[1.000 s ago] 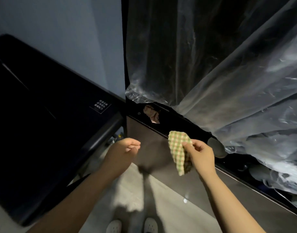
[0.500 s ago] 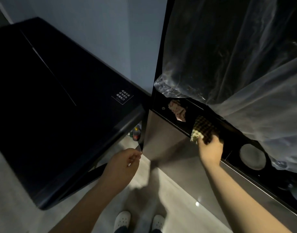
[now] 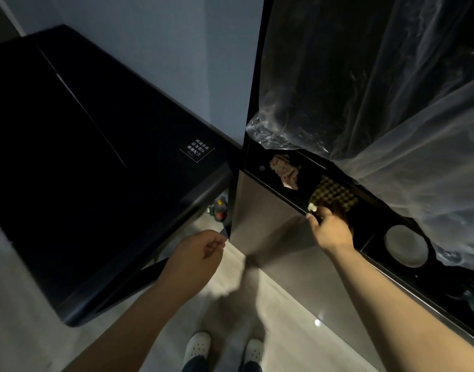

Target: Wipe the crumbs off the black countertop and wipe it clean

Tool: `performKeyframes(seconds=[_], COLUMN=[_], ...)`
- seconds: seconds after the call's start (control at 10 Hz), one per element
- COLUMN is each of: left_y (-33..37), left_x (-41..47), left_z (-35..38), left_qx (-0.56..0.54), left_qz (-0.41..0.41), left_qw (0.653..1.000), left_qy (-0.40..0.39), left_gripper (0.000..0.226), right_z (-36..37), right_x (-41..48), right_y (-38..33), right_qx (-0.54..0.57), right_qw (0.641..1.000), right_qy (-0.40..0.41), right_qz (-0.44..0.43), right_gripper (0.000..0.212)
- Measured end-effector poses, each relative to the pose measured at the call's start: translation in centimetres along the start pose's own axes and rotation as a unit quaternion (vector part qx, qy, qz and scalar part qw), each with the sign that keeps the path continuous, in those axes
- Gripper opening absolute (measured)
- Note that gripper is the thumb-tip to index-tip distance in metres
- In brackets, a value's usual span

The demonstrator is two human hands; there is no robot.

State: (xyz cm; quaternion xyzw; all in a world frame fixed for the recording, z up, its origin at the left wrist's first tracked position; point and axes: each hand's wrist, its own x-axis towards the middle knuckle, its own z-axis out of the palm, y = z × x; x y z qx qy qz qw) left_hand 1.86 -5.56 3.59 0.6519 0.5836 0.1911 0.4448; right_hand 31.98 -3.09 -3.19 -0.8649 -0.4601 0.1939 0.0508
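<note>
Dim blue-grey wall [image 3: 163,49] fills the view towards 12 o'clock, and crinkled clear plastic sheeting [image 3: 391,116] hangs over everything from 1 to 3 o'clock. Under its lower edge the black countertop [image 3: 308,178] runs as a narrow strip from the centre down to 4 o'clock, above a grey cabinet front [image 3: 262,210].

The checked cloth [image 3: 335,196] lies on that strip, just at 3 o'clock of centre. My right hand [image 3: 331,232] holds it by its near edge: the thumb curls at the pale corner on the counter's lip, and the fingers rest on top of the cloth in deep shadow, so I cannot tell how flat they lie. At 10 o'clock from the cloth, close by but apart from it, sits a pinkish-brown crumbly patch [image 3: 284,171]. At 4 o'clock from my hand a pale round disc [image 3: 406,245] is set into the black surface.

My left hand [image 3: 195,257] hangs in the air near 6 o'clock of centre, fingers loosely curled in on nothing, beside the cabinet's corner.

At 9 o'clock a big glossy dark table [image 3: 83,157] carries a small label [image 3: 197,151] with white characters. A bottle [image 3: 220,209] stands on the floor beneath its edge. My white shoes [image 3: 197,347] show at 6 o'clock.
</note>
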Motion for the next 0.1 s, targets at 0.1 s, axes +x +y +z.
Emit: performKeyframes(seconds=[0.1], left_y=[0.25], left_x=[-0.15], left_z=[-0.41], left_qx=[-0.003], left_qz=[-0.018], left_qw=[1.0], left_qy=[0.007], left_gripper=[0.018], right_z=[-0.01], right_x=[-1.76], right_y=[0.23], right_qx=[0.073], right_qw=[0.994], right_qy=[0.056], right_qz=[-0.054], right_gripper=[0.053])
